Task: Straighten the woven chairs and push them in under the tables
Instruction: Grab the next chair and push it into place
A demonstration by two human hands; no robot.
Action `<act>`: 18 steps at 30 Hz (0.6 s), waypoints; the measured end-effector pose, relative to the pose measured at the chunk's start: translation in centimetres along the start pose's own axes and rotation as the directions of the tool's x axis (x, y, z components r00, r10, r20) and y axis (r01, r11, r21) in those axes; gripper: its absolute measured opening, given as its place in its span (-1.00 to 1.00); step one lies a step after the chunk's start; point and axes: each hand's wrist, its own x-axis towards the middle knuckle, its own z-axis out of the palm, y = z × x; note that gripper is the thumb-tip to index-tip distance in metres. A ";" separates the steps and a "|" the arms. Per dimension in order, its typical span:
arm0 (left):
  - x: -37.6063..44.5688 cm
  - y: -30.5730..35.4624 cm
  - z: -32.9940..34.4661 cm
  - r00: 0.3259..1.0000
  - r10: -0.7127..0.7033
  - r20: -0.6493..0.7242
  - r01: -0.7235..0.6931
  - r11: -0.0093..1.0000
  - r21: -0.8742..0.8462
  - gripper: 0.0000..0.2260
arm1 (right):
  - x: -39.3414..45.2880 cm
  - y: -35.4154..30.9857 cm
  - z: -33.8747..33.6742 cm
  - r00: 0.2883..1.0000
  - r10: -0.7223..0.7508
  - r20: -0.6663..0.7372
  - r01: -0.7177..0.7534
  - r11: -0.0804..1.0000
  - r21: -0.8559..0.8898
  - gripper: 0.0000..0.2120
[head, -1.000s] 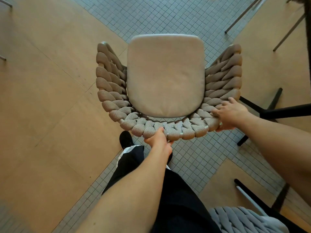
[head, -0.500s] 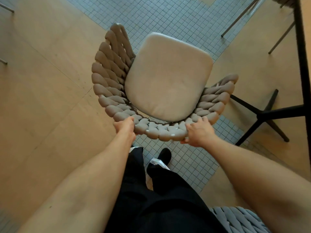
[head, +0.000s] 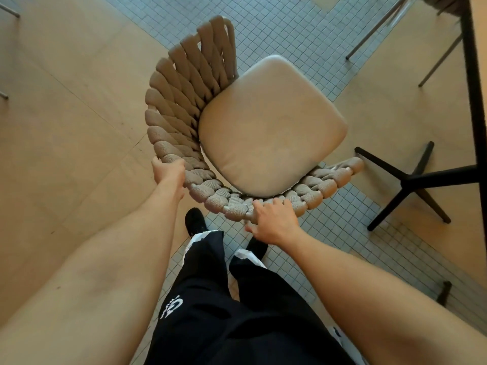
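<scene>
Grey mosaic tile (head: 276, 30) runs in a diagonal band between tan floor panels (head: 66, 101), and the woven chair (head: 184, 106) stands across that band with its cream cushion (head: 271, 127) facing up at the camera. A second ago the chair sat square to the person, seat front pointing straight away; now it is turned clockwise, so the front corner of the cushion points toward the black table base (head: 405, 180) and the table edge (head: 471, 88) on the right.

The left hand (head: 168, 172) has slid out along the rim from the middle of the backrest to its left curve, where the fingers wrap over the rope and grip it; the tall woven side rises just beyond those fingertips. The right hand (head: 274, 219) has come in from the right arm of the chair to the middle of the backrest, its fingers curled over the top of the weave and its thumb tucked below, holding it.

That swing looks like the straightening step nearly done: the chair now faces the table. It is not yet under it, though; the seat sits beside the base, well short of the table edge, so the push in remains.
</scene>
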 end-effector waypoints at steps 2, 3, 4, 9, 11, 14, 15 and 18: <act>-1.2 -1.5 0.5 0.999 -0.040 -0.012 0.040 0.997 -0.062 -0.31 | -0.3 2.0 -0.2 0.997 -0.075 0.027 0.075 0.997 -0.002 -0.44; -2.1 -2.3 0.9 0.997 -0.071 -0.011 0.070 0.993 -0.097 -0.30 | -0.4 3.1 -0.2 0.994 -0.102 0.038 0.102 0.995 -0.007 -0.45; -2.9 -3.3 1.3 0.994 -0.108 -0.007 0.107 0.986 -0.130 -0.30 | -0.4 4.3 -0.3 0.991 -0.123 0.047 0.124 0.992 -0.018 -0.45; -7.1 -8.3 3.5 0.958 -0.282 0.053 0.285 0.920 -0.270 -0.32 | 0.1 10.3 -0.6 0.985 -0.149 0.085 0.163 0.968 -0.190 -0.36; -8.7 -9.6 4.5 0.943 -0.326 0.071 0.331 0.884 -0.331 -0.35 | 0.4 12.8 -1.5 0.989 -0.125 0.078 0.140 0.959 -0.244 -0.33; -10.7 -10.8 5.8 0.910 -0.399 0.115 0.411 0.826 -0.387 -0.34 | 0.9 15.7 -3.0 0.994 -0.051 0.093 0.078 0.947 -0.311 -0.24; -11.2 -11.1 6.2 0.897 -0.424 0.127 0.438 0.805 -0.401 -0.32 | 1.2 16.6 -3.4 0.994 -0.024 0.103 0.057 0.942 -0.330 -0.22; -12.3 -11.5 7.1 0.878 -0.463 0.121 0.468 0.778 -0.418 -0.25 | 2.1 19.1 -4.5 0.988 0.058 0.142 -0.005 0.938 -0.348 -0.14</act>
